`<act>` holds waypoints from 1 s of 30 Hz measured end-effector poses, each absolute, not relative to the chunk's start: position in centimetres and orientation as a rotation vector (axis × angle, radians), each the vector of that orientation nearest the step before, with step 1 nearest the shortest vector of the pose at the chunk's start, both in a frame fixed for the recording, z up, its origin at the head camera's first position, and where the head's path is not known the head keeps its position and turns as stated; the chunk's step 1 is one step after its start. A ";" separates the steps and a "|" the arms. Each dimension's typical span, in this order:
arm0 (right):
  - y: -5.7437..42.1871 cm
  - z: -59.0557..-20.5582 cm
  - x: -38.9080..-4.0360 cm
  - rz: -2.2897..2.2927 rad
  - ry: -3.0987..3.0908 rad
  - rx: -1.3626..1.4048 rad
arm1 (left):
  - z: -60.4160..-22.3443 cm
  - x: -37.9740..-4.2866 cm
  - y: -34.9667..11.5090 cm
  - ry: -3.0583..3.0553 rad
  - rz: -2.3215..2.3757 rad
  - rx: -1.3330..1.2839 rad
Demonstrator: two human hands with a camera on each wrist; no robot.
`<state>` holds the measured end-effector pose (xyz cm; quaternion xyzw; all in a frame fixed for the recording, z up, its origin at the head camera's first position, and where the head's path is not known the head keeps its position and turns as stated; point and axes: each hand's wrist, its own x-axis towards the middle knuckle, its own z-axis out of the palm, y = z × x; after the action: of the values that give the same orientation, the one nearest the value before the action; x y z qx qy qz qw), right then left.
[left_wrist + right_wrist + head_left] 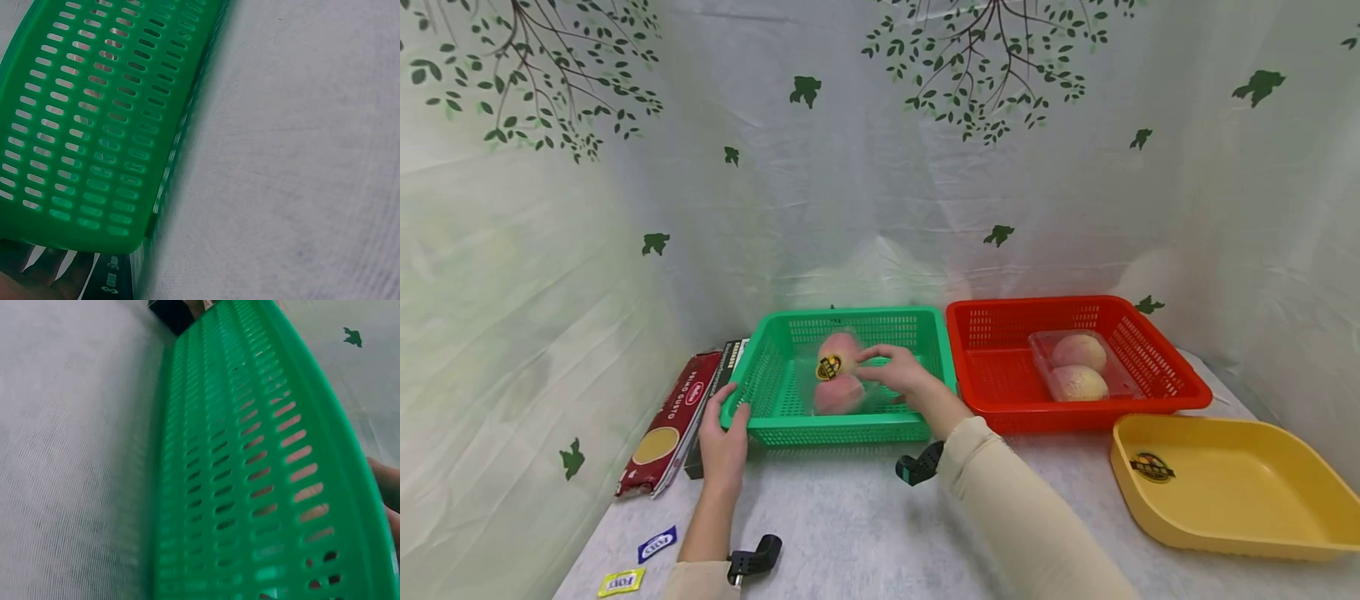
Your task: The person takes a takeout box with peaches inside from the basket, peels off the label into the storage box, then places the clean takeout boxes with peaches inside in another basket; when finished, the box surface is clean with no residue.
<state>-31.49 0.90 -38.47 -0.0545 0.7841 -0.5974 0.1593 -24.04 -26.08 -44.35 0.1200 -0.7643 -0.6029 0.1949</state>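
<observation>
At the left front corner of the green basket (842,431), my left hand (724,446) grips the rim, fingers outside and thumb on the near side. In the left wrist view its fingers (47,275) show under the basket's corner. Inside that basket lies a clear pack of two pink peaches (839,392) with a round black-and-gold sticker (829,367). My right hand (901,372) reaches over the front rim, its loosely extended fingers at the pack's right side. From the right wrist, the basket's slotted wall (250,456) hides most of that hand.
A red basket (1037,417) holds another clear pack with two peaches (1078,367). In front of it is a yellow tray (1240,533) with a similar sticker (1152,467) on its wall. Dark red coffee bag (670,425), black package (694,460) and two small sachets (657,543) lie left.
</observation>
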 end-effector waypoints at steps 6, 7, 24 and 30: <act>1.7 -38.9 -31.6 -1.809 2.321 -0.104 | -44.4 -24.1 -26.1 -2.143 -1.699 0.338; 1.9 -38.9 -31.6 -1.817 2.319 -0.095 | -44.4 -24.1 -26.1 -2.146 -1.698 0.338; 3.7 -37.7 -31.1 -2.002 2.160 -0.018 | -44.3 -24.0 -26.1 -2.142 -1.701 0.338; 4.2 -36.1 -30.4 -2.108 2.087 -0.071 | -44.4 -24.0 -26.1 -2.137 -1.704 0.335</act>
<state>-30.40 4.15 -36.06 -0.0238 0.7008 -0.7076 0.0871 -24.03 -26.10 -44.36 0.1194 -0.7614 -0.6074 0.1928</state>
